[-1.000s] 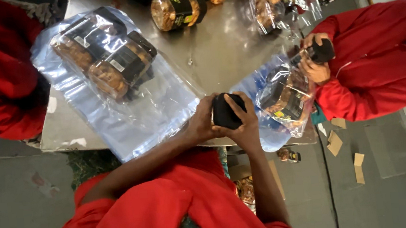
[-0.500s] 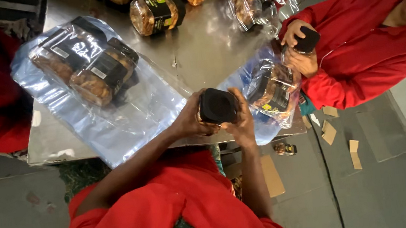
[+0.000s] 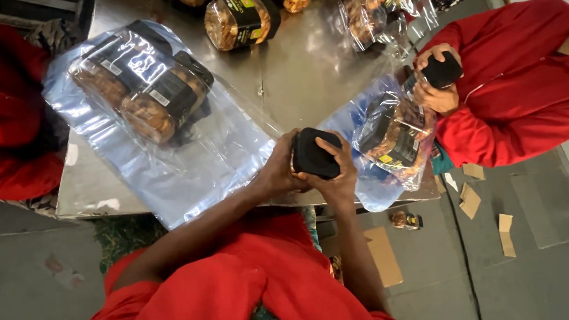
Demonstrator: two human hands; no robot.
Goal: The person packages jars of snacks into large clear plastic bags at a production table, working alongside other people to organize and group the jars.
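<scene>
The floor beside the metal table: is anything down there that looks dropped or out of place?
Yes. A small jar lies on its side on the floor, below the table edge, apart from the jars up top. Cardboard scraps are scattered nearby. Both hands, left hand and right hand, grip a black-lidded jar.

Surroundings of the metal worktable [image 3: 304, 76]

A clear plastic bag holding two black-labelled snack jars [image 3: 144, 90] is lying at the table's left; a single lying jar [image 3: 241, 21] is resting beyond it. Brown cardboard scraps [image 3: 470, 200] are littering the grey floor [image 3: 548, 274].
</scene>
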